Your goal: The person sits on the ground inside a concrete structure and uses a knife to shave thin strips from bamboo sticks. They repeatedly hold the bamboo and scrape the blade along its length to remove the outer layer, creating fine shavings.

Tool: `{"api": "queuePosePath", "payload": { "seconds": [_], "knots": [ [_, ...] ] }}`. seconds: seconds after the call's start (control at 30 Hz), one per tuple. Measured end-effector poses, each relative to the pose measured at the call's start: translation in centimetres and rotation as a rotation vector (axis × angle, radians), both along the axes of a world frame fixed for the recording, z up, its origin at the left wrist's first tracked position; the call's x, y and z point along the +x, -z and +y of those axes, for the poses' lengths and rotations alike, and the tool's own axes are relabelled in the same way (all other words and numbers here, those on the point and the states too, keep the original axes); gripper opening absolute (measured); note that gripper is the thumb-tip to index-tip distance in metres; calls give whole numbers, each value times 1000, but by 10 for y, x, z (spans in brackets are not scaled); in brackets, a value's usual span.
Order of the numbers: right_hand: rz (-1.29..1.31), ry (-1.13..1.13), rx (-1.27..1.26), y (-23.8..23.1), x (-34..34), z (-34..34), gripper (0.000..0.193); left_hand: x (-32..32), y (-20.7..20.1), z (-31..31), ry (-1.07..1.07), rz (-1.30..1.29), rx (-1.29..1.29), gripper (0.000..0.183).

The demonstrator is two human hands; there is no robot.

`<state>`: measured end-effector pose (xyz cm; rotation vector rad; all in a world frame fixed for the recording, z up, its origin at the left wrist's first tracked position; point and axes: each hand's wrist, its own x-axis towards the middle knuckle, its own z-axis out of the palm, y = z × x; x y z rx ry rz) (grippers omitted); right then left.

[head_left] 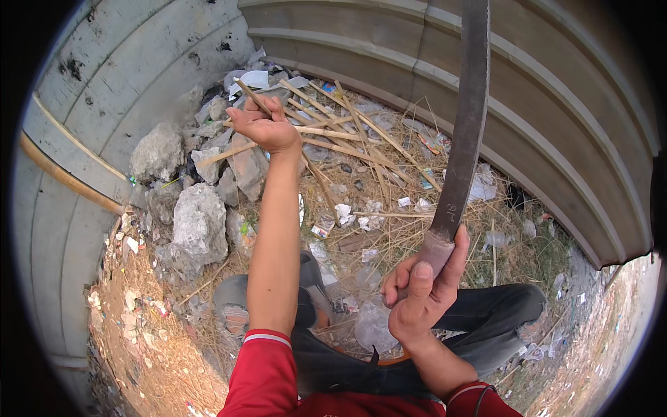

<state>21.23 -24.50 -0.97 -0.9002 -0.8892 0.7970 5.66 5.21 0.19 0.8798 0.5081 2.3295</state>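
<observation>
My left hand (pixel 267 128) is stretched out ahead, its fingers curled round a thin brown bamboo strip (pixel 319 182). The strip's upper end pokes out above the fingers, and its lower part slants down behind my wrist. On the right, my right hand (pixel 427 295) grips a machete by its handle (pixel 435 251), index finger laid along the side and thumb across the front. The long dark blade (pixel 465 125) points up past the top of the picture. Beyond my left hand, several pale split bamboo strips (pixel 337 132) lie crossed on rubble and dry grass.
Grey rocks (pixel 200 222) and broken rubble are heaped on the left. Corrugated metal sheets (pixel 549 104) wall in the far and right sides, with a pale panel (pixel 160 69) at left. A bamboo pole (pixel 66 174) leans there. Plastic litter (pixel 379 325) lies between my bent legs.
</observation>
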Motion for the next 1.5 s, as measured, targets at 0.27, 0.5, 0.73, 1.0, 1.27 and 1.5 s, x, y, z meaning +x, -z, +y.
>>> {"api": "queuePosePath", "payload": {
  "seconds": [0.27, 0.5, 0.73, 1.0, 1.27, 1.5],
  "knots": [
    [-231, -357, -506, 78, -17, -5, 54, -6, 3, -6, -1, -21, 34, 62],
    [-260, -60, -45, -1, -22, 6, 57, 7, -6, -19, -102, -40, -94, 61],
    [-334, -328, -804, 195, -6, -37, 52, -1, -7, -23, -74, -14, -81, 60],
    [-236, -196, -506, 137, 7, -3, 55, -30, 0, -21, 91, 34, 13, 61],
    [-451, -149, -140, 69, -26, -16, 56, -4, -4, -27, -28, 50, -30, 66],
    [-292, -378, -429, 99, -24, 14, 52, -16, 10, -32, -71, -36, -9, 57]
  ]
}}
